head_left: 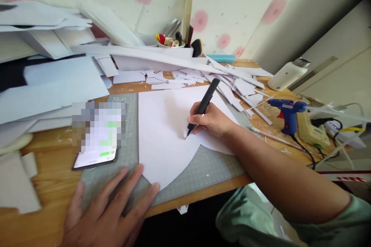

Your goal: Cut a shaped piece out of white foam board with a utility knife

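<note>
My right hand [210, 121] grips a slim black utility knife [206, 102], tilted with its tip down at the surface of a white board [165, 123]. The board has a curved lower edge and a notch near my right wrist. It lies on a grey cutting mat [214, 166] with grid lines. My left hand [113, 208] is spread flat, palm down, at the front left. Its thumb and index fingertips touch the board's lower left corner, and the other fingers rest on the mat and table. A lit phone [98, 156], partly blurred out, lies left of the board.
White offcuts [171, 79] are scattered behind the mat, and stacked sheets [52, 85] rise at the left. On the right are a blue glue gun [288, 110] with a cord, a pink-white pencil [275, 137] and a white bottle [290, 73]. A tool cup [172, 44] stands near the wall.
</note>
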### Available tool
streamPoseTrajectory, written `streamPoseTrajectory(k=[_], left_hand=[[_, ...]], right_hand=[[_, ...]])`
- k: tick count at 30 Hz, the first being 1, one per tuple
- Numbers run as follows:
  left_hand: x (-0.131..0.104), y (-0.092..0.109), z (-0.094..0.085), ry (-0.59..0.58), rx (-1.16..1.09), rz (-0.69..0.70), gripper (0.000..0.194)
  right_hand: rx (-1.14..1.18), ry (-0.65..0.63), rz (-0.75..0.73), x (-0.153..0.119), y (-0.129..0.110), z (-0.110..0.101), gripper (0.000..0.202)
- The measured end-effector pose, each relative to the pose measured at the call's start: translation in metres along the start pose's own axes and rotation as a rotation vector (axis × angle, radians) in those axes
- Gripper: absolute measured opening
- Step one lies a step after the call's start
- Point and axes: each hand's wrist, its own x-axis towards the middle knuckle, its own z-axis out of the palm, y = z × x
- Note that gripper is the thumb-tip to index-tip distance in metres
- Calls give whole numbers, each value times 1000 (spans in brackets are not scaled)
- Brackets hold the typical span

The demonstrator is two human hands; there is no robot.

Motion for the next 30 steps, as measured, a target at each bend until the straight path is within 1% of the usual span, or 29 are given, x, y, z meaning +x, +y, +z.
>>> streamPoseTrajectory(k=[2,3,6,9,12,14,16,19,23,30], left_hand=[[3,4,-5,-14,-9,-16,43],[4,4,-6,-12,-12,-17,41],[4,4,-7,8,-4,14,44],[3,3,-3,38,24,43,46],[4,6,-1,63,36,28,49],[6,8,-2,39,30,-4,54],[10,10,-5,-6,23,-15,58],[15,10,-11,-77,11,-21,59],[20,10,-14,-130,-16,-68,58],[20,10,-9,-115,10,-38,59]], right_hand=[[67,48,-58,-2,0,-1,29],[112,97,-88,-4,0,-2,28],[199,269,-145,-12,-7,3,30],[204,386,-211,-23,-15,22,35],[196,481,-269,-30,-14,55,39],[137,512,-239,-31,-8,78,40],[54,525,-192,-29,1,97,40],[-53,539,-159,-24,13,113,40],[-140,564,-204,-21,23,118,41],[-229,566,-188,-22,23,119,38]])
